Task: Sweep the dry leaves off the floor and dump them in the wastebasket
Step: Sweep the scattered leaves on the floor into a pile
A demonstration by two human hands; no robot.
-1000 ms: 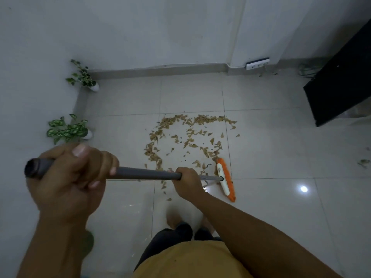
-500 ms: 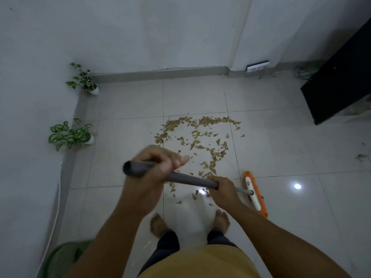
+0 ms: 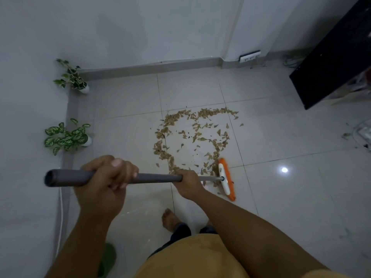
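Item: broom handle (image 3: 152, 178) — I see my left hand (image 3: 104, 177) wrapped round its upper end, right hand (image 3: 187, 182) gripping lower down. Orange broom head (image 3: 226, 178) on the floor tiles (image 3: 281, 197), touching the near-right edge of the dry leaves (image 3: 192, 137) (a loose ring).

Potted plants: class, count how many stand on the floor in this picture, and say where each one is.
2. One potted plant stands in the far left corner where the two walls meet. The other potted plant stands nearer, against the left wall. Others may lie outside the frame.
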